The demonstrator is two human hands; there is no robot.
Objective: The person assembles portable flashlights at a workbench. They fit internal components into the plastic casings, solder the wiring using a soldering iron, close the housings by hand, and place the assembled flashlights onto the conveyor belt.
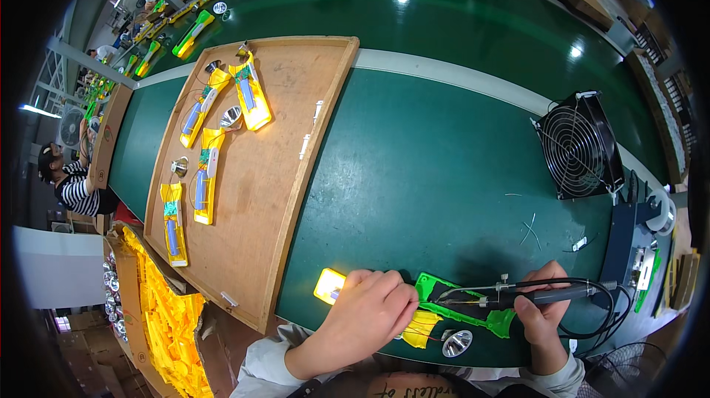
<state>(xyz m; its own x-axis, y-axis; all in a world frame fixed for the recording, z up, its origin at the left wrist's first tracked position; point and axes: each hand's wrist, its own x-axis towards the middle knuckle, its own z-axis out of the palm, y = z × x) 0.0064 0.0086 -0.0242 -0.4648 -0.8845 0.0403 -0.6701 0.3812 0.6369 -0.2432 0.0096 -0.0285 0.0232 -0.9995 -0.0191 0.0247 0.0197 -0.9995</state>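
I judge soldering in hand: right hand [543, 311] grips soldering iron [549, 296], tip toward nine o'clock; left hand [362, 314] closed beside green case [501, 323], contents hidden. Next likely needs steady contact.

left sleeve [265, 362]: pale grey, wrinkled | right sleeve [556, 381]: pale grey | shirt front [414, 386]: dark lettering

On the workbench [414, 184], the casing [499, 321] lies right of the tray [259, 176], before the fan [578, 145].

Lettering [414, 391] (partly cut off) crosses the shirt [359, 387]; a cardboard carton [111, 135] bears small symbols [101, 175].
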